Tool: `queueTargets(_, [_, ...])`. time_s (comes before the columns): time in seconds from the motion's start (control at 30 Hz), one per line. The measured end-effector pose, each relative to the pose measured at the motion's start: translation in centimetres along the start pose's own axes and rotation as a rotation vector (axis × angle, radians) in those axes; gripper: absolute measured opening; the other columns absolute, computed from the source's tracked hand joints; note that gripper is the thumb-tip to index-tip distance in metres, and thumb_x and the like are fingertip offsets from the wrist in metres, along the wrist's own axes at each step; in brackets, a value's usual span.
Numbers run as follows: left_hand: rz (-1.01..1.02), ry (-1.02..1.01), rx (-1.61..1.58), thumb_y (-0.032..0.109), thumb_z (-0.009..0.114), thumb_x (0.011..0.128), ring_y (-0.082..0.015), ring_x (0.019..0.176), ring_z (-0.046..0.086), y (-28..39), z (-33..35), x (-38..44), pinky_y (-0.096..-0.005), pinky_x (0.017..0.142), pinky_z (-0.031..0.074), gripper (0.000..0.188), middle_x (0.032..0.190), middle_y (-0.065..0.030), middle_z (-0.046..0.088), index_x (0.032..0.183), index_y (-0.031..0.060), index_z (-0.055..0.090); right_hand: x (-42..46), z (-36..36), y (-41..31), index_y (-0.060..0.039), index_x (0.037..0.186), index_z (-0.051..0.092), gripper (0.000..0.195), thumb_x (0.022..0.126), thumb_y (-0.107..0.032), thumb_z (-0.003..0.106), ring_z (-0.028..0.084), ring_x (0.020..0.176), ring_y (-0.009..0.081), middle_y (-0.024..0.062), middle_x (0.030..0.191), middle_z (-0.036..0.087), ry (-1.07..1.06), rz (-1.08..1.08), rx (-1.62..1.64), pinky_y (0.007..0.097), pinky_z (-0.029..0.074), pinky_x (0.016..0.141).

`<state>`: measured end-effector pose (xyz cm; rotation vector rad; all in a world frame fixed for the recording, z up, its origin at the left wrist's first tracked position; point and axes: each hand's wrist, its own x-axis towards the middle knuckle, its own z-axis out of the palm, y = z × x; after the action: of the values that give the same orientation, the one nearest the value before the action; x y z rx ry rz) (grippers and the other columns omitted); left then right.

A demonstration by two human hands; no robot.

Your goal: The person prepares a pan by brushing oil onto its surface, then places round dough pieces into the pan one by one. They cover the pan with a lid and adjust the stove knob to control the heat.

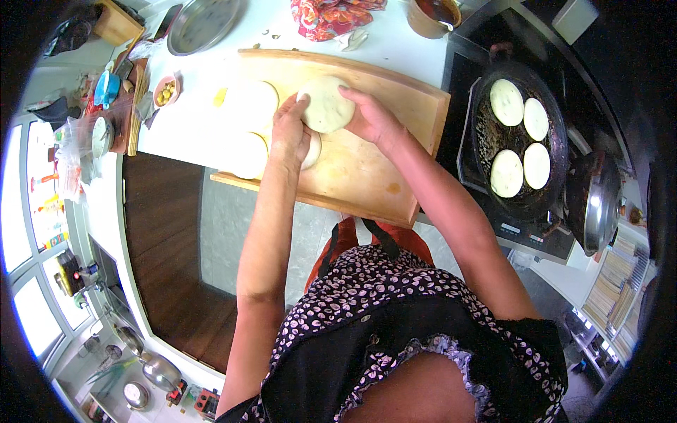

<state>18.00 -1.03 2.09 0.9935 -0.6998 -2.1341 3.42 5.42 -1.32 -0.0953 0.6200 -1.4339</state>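
A flat round of pale dough is held up between my two hands over a wooden board with raised edges. My left hand grips its left rim, with the thumb on top. From the right, my right hand supports the other rim, its thumb near the top edge. Another dough round lies below, partly hidden by my left hand. Further left on the board are more rounds, one at the back and one at the front, washed out by bright light.
Several dough rounds lie in a dark pan on the cooktop at right, with a lid beside it. Behind the board are a metal basin, a red patterned cloth and a brown pot. A small bowl sits left.
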Motion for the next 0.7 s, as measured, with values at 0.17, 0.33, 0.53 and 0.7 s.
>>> queueTargets(0.17, [0.174, 0.116, 0.133, 0.006, 0.048, 0.097, -0.0219, 0.096, 0.062, 2.1, -1.8, 1.8, -0.0310, 0.088, 0.052, 0.028, 0.107, -0.0161, 0.063, 0.120, -0.0086, 0.054, 4.2, 0.0, -0.2, 0.0012, 0.130, 0.047, 0.044, 0.093, -0.021, 0.054, 0.056, 0.117, 0.0251, 0.0148, 0.127, 0.057, -0.089, -0.017, -0.017, 0.0415, 0.042, 0.104])
queueTargets(0.33, [0.350, 0.306, 0.381, 0.005, 0.051, 0.094, -0.0220, 0.097, 0.062, 5.2, -7.6, 2.1, -0.0333, 0.089, 0.051, 0.024, 0.108, -0.0157, 0.063, 0.115, -0.0062, 0.057, 4.6, 0.2, -1.2, 0.0002, 0.119, 0.054, 0.038, 0.091, -0.025, 0.059, 0.062, 0.106, 0.0246, 0.0151, 0.117, 0.062, 0.367, -0.135, -0.872, 0.0397, 0.049, 0.091])
queueTargets(0.53, [0.426, 0.523, 0.741, 0.008, 0.051, 0.092, -0.0194, 0.097, 0.059, 8.2, -11.8, 2.9, -0.0295, 0.086, 0.046, 0.029, 0.105, -0.0138, 0.064, 0.116, -0.0072, 0.060, -0.5, -2.2, -2.6, 0.0008, 0.107, 0.058, 0.031, 0.087, -0.023, 0.062, 0.066, 0.091, 0.0288, 0.0182, 0.097, 0.066, 0.393, -0.466, -1.469, 0.0390, 0.051, 0.081])
queueTargets(0.7, [0.408, 0.576, 0.957, 0.013, 0.051, 0.092, -0.0244, 0.098, 0.061, 8.6, -13.8, 2.0, -0.0338, 0.089, 0.045, 0.033, 0.106, -0.0176, 0.065, 0.118, -0.0046, 0.061, -2.8, -0.2, -0.2, 0.0008, 0.101, 0.058, 0.023, 0.085, -0.015, 0.063, 0.065, 0.088, 0.0297, 0.0176, 0.096, 0.064, 0.299, -0.492, -1.443, 0.0397, 0.051, 0.079])
